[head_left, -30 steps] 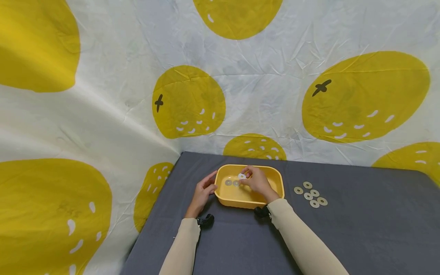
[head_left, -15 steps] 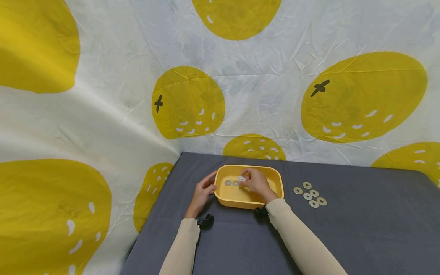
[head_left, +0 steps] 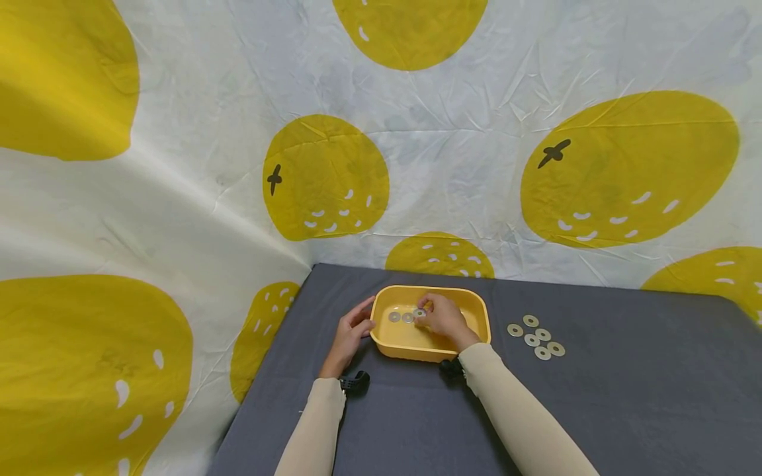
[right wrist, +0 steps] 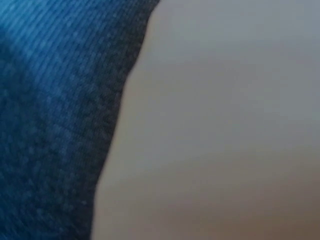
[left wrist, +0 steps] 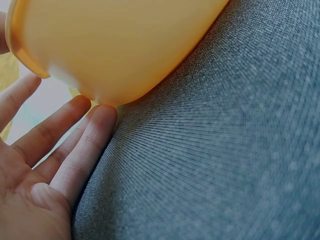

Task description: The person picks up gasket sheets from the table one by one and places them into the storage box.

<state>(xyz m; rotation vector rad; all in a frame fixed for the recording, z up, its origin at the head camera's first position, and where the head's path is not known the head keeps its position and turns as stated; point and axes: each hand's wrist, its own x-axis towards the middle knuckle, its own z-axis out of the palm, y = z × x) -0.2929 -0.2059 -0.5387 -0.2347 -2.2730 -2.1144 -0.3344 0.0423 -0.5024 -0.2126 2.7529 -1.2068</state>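
Near the counter's (head_left: 643, 377) far edge, the right hand (head_left: 446, 318) pinches a holed disc (head_left: 419, 314) inside the yellow tray (head_left: 411, 352), whose side the left hand (head_left: 348, 336) touches, grip unclenched.

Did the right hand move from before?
Yes, slightly: the right hand sits lower in the head view, farther from the far rim of the yellow tray.

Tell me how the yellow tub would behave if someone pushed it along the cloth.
The tub is probably fairly stiff and light for its size, since its smooth walls look like moulded plastic. Its broad, low shape suggests it would slide rather than tip. The flat rings lying loose inside might shift under a hard shove.
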